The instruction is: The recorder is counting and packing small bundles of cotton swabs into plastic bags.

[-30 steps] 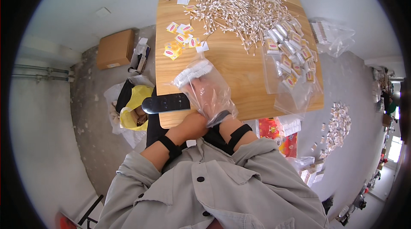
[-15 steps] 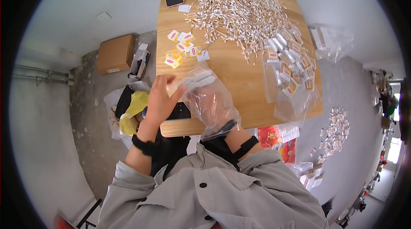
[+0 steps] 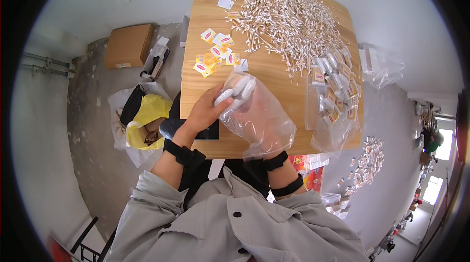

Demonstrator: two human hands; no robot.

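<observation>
While the left hand (image 3: 204, 112) pinches white packets (image 3: 240, 91) at the far-left end of a clear bag (image 3: 258, 105) slanting near-right over the table (image 3: 281, 82), the right hand (image 3: 267, 129), finger posture unclear, lies inside it.

Crumpled clear bag (image 3: 257, 115), white packs (image 3: 241, 87) inside its far end

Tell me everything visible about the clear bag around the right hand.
The clear bag is thin, creased, plastic-looking film, slanting over the wooden table. White packs sit in its far end, which the left hand grips from outside. The right hand is inside, the bag's mouth around the wrist.
</observation>
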